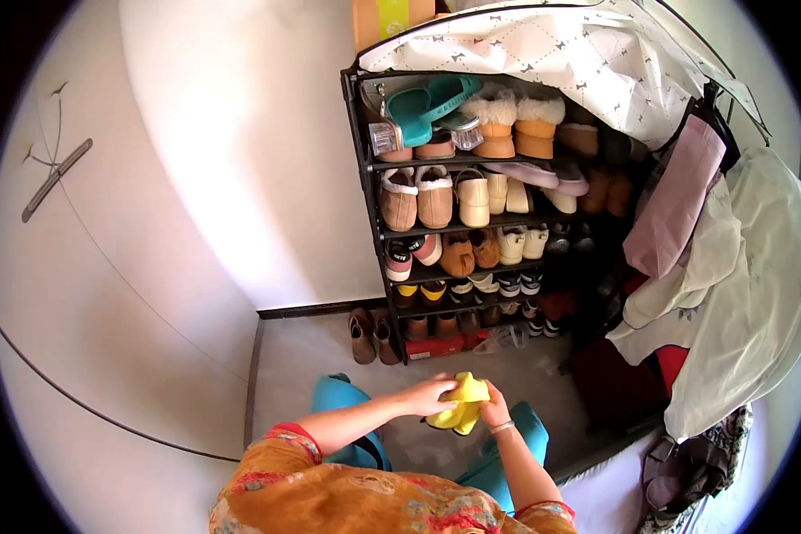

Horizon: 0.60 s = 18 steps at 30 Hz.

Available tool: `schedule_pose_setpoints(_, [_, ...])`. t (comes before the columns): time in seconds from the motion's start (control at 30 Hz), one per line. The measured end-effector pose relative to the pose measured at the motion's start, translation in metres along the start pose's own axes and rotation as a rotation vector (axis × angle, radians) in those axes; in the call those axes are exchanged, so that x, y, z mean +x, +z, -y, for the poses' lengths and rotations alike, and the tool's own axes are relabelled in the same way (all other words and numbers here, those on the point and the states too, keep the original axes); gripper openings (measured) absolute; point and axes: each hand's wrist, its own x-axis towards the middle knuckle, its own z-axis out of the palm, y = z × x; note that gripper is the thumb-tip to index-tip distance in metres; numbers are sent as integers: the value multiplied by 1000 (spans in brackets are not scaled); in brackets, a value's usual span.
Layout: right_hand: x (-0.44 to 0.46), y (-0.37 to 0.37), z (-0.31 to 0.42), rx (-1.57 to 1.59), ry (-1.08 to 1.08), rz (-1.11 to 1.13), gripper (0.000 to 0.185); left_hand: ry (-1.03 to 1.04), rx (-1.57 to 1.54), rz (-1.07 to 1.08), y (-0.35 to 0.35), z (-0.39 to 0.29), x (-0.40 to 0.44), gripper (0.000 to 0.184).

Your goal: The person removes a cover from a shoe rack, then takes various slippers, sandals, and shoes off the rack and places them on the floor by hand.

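Between my two hands is a soft, bright yellow cloth-like item, with a dark edge along its lower side. Its exact kind is not clear. My left hand grips it from the left, fingers curled over its top. On the other side, my right hand is closed on its right edge, with a band around the wrist. Both hands are above the grey floor, in front of the shoe rack. Parts of the fingers are hidden behind the yellow fabric.
Several pairs of shoes fill the rack, with a teal sandal and fur-trimmed boots on top. Brown shoes stand on the floor at its left. A patterned cover is folded back overhead. Clothes hang at right beside a bed.
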Motion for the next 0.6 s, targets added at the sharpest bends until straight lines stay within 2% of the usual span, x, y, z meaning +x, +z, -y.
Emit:
schedule_pose_setpoints(0.03, [0,-4,-8,54,43,-78,46,-7,-15,72,-13,-8,0,48])
schedule_pose_setpoints(0.07, [1,-15,-12,70,81,-60,48,-7,-4,67,-29,-15,-1,48])
schedule_pose_setpoints(0.13, [-1,-23,-8,153,110,-229,49,-93,-65,136,-72,-40,-6,46])
schedule_pose_setpoints(0.17, [2,-35,-21,223,83,-236,46,-47,-4,76,-91,-43,-6,45])
schedule_pose_setpoints(0.27, [2,-57,-23,431,184,-393,39,88,240,-98,-151,-46,-3,43])
schedule_pose_setpoints(0.33, [-1,-73,-40,564,234,-475,34,152,284,-231,-190,-59,0,43])
schedule_pose_setpoints(0.4, [-2,-83,-57,640,193,-512,37,270,387,-356,-228,-65,9,44])
schedule_pose_setpoints(0.47, [-6,-93,-70,702,178,-473,38,344,599,-467,-268,-92,16,44])
schedule_pose_setpoints(0.6, [-4,-101,-82,754,208,-458,41,357,1082,-746,-325,-147,32,40])
